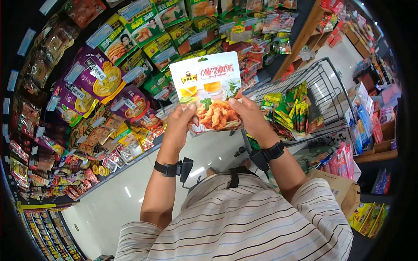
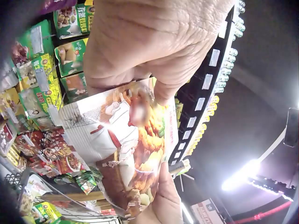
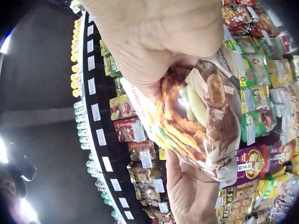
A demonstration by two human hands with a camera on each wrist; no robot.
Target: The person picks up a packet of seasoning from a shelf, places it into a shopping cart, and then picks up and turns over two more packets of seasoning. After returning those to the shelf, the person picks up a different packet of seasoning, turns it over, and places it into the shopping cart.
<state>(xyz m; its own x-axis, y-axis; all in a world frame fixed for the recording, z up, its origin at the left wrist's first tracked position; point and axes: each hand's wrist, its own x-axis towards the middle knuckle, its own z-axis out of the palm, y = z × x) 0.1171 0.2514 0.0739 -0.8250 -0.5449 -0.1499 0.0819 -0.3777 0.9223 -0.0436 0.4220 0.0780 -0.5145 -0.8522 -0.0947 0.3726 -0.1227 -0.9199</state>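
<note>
A white food packet (image 1: 209,93) with a picture of fried strips is held upright between both hands, its front toward the head camera. The left hand (image 1: 177,126) pinches its lower left edge, thumb on the front and fingers behind. The right hand (image 1: 252,119) grips the lower right edge in the same way. In the left wrist view the left hand (image 2: 154,42) bends over the packet (image 2: 112,135), whose printed figure shows. The right wrist view has the right hand (image 3: 163,37) over the packet's lower part (image 3: 196,121), with the other hand (image 3: 191,191) at the far edge.
Shelves of hanging packets, among them purple bags (image 1: 102,76), fill the left and the top. A wire shopping cart (image 1: 324,80) with green and yellow packets (image 1: 291,108) stands at the right, near a cardboard box (image 1: 344,193). Pale floor tiles (image 1: 130,187) lie below.
</note>
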